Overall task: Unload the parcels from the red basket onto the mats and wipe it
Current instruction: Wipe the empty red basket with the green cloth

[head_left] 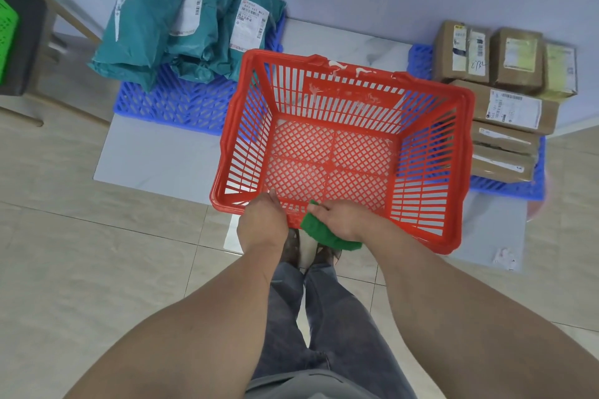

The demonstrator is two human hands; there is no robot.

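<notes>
The red basket stands on the floor in front of me, with no parcels inside it. My left hand grips its near rim. My right hand holds a green cloth against that same near rim, just right of the left hand. Teal bagged parcels lie piled on the blue mat at the back left. Brown cardboard parcels are stacked on the blue mat at the right.
A wall runs close behind the mats. A dark stool with a green basket stands at the far left. My feet and legs are just below the basket. Pale floor tiles stretch to the left.
</notes>
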